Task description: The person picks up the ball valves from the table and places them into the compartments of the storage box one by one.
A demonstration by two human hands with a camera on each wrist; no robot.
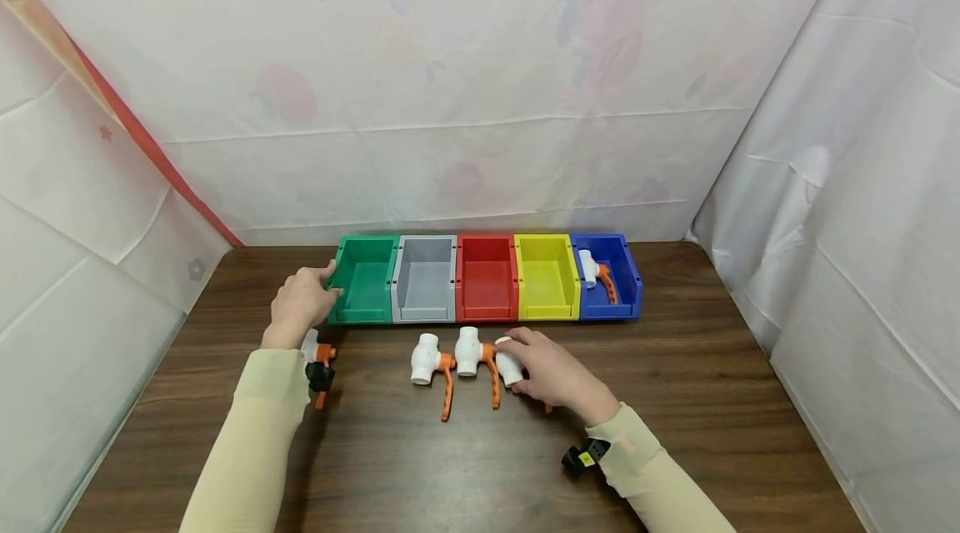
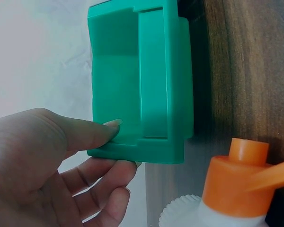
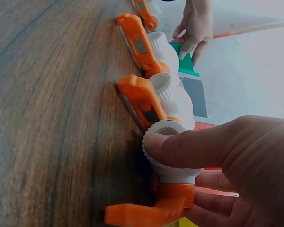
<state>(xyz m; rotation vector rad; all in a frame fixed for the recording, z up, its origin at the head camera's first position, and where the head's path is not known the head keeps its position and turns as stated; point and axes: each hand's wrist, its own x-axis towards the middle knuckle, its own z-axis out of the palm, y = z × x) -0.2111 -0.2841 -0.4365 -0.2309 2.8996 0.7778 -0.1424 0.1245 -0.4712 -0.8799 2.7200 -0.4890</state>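
At the left end of the bin row, my left hand pinches the side wall of the green bin, thumb inside and fingers outside. My right hand grips a white ball valve with an orange lever handle, thumb over its ribbed end. The fingers partly hide that valve in the head view. To its left lie two similar ball valves, a middle one and a farther one. Another ball valve lies beside my left wrist, partly covered by the sleeve and wrist camera.
Right of the green bin stand a grey bin, a red bin, a yellow bin and a blue bin. A ball valve lies in the blue one. White curtains border the brown wooden table.
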